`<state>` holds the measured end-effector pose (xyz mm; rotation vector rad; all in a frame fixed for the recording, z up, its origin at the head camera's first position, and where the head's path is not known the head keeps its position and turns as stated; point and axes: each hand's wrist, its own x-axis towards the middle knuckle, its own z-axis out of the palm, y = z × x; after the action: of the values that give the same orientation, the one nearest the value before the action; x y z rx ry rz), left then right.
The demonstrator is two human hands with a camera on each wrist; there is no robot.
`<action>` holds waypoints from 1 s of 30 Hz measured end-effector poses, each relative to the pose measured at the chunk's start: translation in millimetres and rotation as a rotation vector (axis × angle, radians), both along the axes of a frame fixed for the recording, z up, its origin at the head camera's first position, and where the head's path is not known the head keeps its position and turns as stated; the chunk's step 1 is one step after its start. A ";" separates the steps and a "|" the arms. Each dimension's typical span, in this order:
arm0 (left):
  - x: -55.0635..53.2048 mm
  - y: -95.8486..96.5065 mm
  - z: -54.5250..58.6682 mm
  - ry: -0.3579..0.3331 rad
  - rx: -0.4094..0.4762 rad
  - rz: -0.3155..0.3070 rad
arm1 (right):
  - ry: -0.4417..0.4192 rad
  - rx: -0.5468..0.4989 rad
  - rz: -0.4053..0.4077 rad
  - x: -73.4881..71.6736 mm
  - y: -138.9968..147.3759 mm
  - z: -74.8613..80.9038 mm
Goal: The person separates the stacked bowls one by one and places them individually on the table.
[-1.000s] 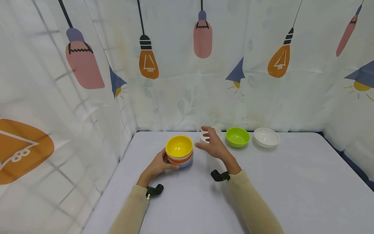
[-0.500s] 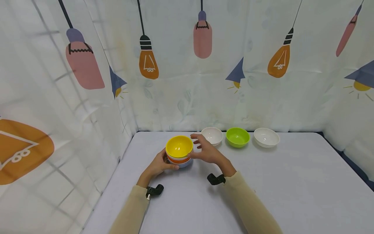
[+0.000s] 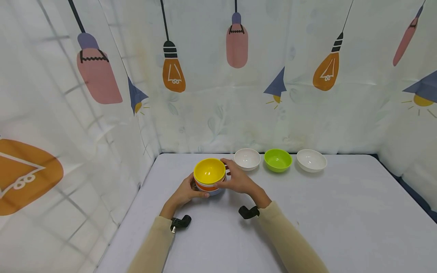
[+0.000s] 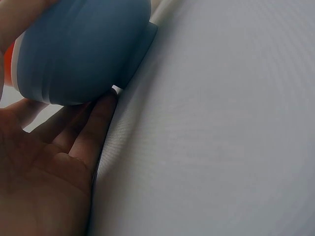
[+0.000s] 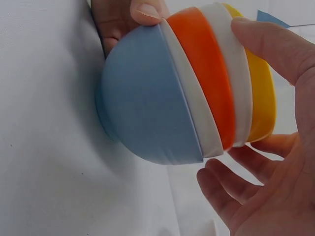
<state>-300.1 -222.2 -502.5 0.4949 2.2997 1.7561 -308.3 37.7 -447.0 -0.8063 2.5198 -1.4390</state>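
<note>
In the head view a stack of nested bowls stands on the table's left side. A blue bowl [image 5: 142,98] forms its base, then come a white bowl [image 5: 192,93], an orange bowl [image 5: 204,64], another white bowl [image 5: 234,73] and a yellow bowl [image 3: 209,171] on top. From the left, my left hand [image 3: 185,193] holds the blue bowl, thumb at its front rim and fingers beneath its curve. My right hand [image 3: 239,179] spans the upper stack from the right, thumb [image 5: 266,42] on the yellow bowl's lower edge, fingers on the opposite side.
Along the back edge of the white table [image 3: 341,212] sit a white bowl [image 3: 247,159], a green bowl [image 3: 278,160] and another white bowl [image 3: 311,160]. A printed curtain [image 3: 218,113] hangs behind and to the left of the table.
My right hand has moved left from in front of the rear white bowl to the stack, and its fingers have closed around the upper part. The left hand and the bowls stay put.
</note>
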 end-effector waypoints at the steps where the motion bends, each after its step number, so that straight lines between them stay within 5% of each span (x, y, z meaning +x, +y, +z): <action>1: -0.1 -0.1 -0.2 0.001 0.001 -0.001 | 0.004 0.004 -0.007 0.0 -1.2 -1.1; 17: -0.5 0.5 -0.9 0.008 -0.007 -0.003 | 0.044 -0.209 0.003 0.7 -24.3 -8.9; 30: -1.1 -0.3 -1.6 0.014 -0.015 0.006 | -0.019 -0.181 -0.128 6.5 -33.3 -11.5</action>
<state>-301.2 -222.5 -504.1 0.4996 2.3245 1.7426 -301.8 4.5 -458.5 -0.6632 2.4946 -1.7272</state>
